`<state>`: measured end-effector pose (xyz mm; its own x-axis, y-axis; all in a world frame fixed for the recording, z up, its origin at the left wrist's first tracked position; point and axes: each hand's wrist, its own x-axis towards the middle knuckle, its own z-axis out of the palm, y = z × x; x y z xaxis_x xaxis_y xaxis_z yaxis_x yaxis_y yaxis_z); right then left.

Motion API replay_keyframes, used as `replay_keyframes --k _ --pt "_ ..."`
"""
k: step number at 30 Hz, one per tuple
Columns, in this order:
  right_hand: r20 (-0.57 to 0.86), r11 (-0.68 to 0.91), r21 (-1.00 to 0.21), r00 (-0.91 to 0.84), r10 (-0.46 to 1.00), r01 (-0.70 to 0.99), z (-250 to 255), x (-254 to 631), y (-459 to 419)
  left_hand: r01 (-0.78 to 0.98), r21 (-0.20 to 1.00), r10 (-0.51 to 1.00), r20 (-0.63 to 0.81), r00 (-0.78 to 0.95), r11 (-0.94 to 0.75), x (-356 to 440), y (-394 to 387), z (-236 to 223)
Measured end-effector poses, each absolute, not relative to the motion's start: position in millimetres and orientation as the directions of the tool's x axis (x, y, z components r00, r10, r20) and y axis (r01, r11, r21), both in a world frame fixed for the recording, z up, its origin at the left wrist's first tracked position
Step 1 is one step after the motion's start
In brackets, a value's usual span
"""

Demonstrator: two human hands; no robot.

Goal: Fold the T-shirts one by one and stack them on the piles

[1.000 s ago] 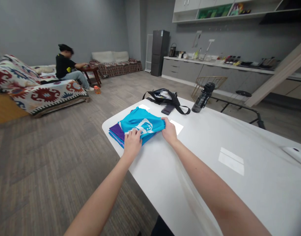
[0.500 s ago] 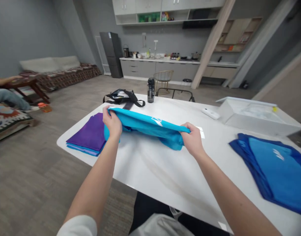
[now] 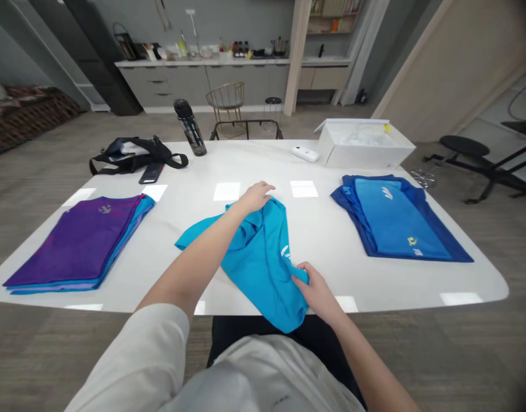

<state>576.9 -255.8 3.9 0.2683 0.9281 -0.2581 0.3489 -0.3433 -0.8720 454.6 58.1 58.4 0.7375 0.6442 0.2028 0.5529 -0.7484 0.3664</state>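
A bright blue T-shirt [image 3: 263,257] with a white logo lies bunched on the white table [image 3: 323,229], its lower corner hanging over the front edge. At its far end, my left hand [image 3: 254,197] holds the fabric with curled fingers, the forearm crossing over part of the shirt. My right hand [image 3: 313,289] pinches the shirt's right side near the logo, close to the front edge. To the left lies a stack of folded shirts [image 3: 78,243], purple on top. Folded blue shirts [image 3: 400,217] lie to the right.
A black bag [image 3: 134,154], a phone [image 3: 151,173] and a dark bottle [image 3: 190,129] sit at the back left. A white box [image 3: 366,146] and a small white device [image 3: 305,154] are at the back right. Beyond stand a chair [image 3: 226,97] and a kitchen counter.
The shirt, stretched between both hands above the table, is now lowered and turned lengthwise. My left hand has moved right to its far end, my right hand nearer me. The view has shifted right and down.
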Motion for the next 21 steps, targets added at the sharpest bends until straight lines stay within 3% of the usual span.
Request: replay_keyframes --k 3,6,9,12,15,18,21 --pt "-0.23 -0.443 -0.659 0.398 0.888 0.608 -5 599 -263 0.694 0.335 0.767 0.199 0.61 -0.638 434 30 25" --pt "-0.273 -0.521 -0.404 0.444 0.853 0.752 2 614 -268 0.838 0.304 0.891 0.185 0.415 -0.454 387 -8 11" --pt "-0.17 -0.44 -0.294 0.407 0.898 0.848 13 617 -263 0.896 0.317 0.951 0.108 0.29 -0.31 350 -43 0" --pt "0.005 -0.235 -0.375 0.256 0.967 0.897 24 608 -240 0.898 0.3 0.946 0.145 0.291 -0.323 344 -62 -10" --pt "0.083 -0.037 -0.588 0.106 0.991 0.808 31 591 -201 0.856 0.325 0.913 0.213 0.349 -0.403 362 -65 -13" --pt "0.137 0.147 -0.749 -0.066 0.988 0.646 31 577 -148 0.806 0.451 0.922 0.242 0.303 -0.383 381 -63 -7" --pt "0.247 0.315 -0.75 -0.196 0.949 0.581 31 568 -87 0.675 0.651 0.937 0.252 0.24 -0.348 383 -67 6"
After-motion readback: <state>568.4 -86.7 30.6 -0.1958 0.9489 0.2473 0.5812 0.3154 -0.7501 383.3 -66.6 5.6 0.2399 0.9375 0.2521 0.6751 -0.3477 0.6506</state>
